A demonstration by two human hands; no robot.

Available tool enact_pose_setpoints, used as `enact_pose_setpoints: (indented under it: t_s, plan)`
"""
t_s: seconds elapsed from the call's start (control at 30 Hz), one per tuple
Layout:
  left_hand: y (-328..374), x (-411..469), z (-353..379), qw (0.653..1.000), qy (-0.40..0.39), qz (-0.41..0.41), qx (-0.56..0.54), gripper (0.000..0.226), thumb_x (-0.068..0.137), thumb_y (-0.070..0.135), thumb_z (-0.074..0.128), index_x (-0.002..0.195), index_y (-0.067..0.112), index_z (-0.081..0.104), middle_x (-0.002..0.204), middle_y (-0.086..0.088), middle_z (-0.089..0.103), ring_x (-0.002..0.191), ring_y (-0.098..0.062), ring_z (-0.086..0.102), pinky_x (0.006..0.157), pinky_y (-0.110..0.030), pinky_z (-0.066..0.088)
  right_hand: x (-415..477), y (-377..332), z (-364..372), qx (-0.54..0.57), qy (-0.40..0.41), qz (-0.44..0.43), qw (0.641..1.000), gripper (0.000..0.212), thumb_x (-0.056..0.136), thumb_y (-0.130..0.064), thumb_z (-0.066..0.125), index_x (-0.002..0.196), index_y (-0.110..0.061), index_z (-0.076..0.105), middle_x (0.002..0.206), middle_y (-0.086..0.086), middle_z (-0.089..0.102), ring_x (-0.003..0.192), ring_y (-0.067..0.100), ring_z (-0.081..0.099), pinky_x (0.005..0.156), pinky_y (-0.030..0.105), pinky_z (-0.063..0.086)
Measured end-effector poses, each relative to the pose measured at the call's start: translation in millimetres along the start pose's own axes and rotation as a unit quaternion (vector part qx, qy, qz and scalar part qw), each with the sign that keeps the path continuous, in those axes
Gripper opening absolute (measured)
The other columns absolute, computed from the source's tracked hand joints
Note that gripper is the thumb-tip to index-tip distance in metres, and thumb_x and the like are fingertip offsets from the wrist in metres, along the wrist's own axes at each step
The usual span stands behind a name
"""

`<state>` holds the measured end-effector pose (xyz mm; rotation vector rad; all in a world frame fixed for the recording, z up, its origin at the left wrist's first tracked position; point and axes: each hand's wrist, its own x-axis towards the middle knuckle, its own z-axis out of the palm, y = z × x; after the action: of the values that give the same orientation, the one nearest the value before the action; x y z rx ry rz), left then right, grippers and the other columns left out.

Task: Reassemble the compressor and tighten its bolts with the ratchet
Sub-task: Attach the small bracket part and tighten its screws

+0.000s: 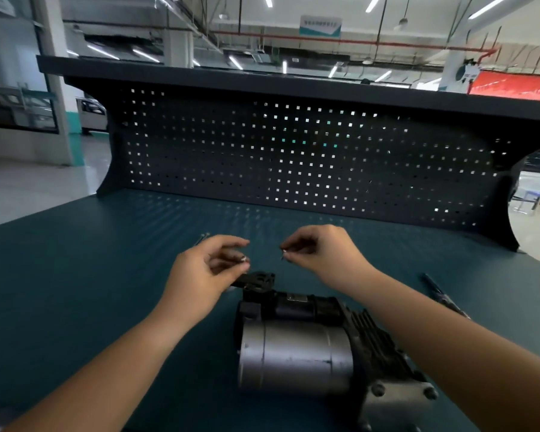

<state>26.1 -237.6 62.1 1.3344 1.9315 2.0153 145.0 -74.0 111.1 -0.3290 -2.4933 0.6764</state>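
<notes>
Grey-bodied compressor (296, 353) lies on the teal tabletop (75, 291); above it, left hand (200, 275) pinches a small bolt (244, 260), right hand (321, 247) pinches another bolt (283, 251)

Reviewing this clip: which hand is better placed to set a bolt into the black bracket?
Probably the left hand: it pinches a small bolt just above the bracket. The right hand holds its own farther off.

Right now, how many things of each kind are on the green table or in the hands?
Compressor: 1
Black cover plate: 1
Small bolts in fingers, left hand and right hand: 2
Loose bolts far left: about 2, blurry
Ratchet: 1
Total: about 7
</notes>
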Motion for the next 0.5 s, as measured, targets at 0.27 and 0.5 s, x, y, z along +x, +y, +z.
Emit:
enact_pose_setpoints:
  t_s: [0.27,0.5]
  plan:
    - [-35.5,-0.2,8.4,0.998,0.002,0.045,0.043,0.034,0.075,0.0,0.074,0.079,0.034,0.07,0.085,0.021,0.072,0.081,0.005,0.066,0.073,-0.005,0.045,12.7,21.9,28.4,-0.026,-0.04,0.015,0.999,0.013,0.081,-0.008,0.072,0.094,-0.01,0.074,0.085,0.001,0.071,0.072,0.002,0.061,0.068,0.0,0.042]
    - [-48.8,-3.7,4.4,0.998,0.01,0.062,0.026,0.036,0.076,0.002,0.074,0.085,0.037,0.071,0.093,0.012,0.074,0.094,-0.005,0.067,0.086,-0.016,0.049,10.6,22.8,30.4,-0.008,0.007,0.008,1.0,0.011,0.079,-0.008,0.073,0.088,-0.014,0.075,0.071,-0.012,0.064,0.064,-0.005,0.059,0.065,-0.001,0.042]
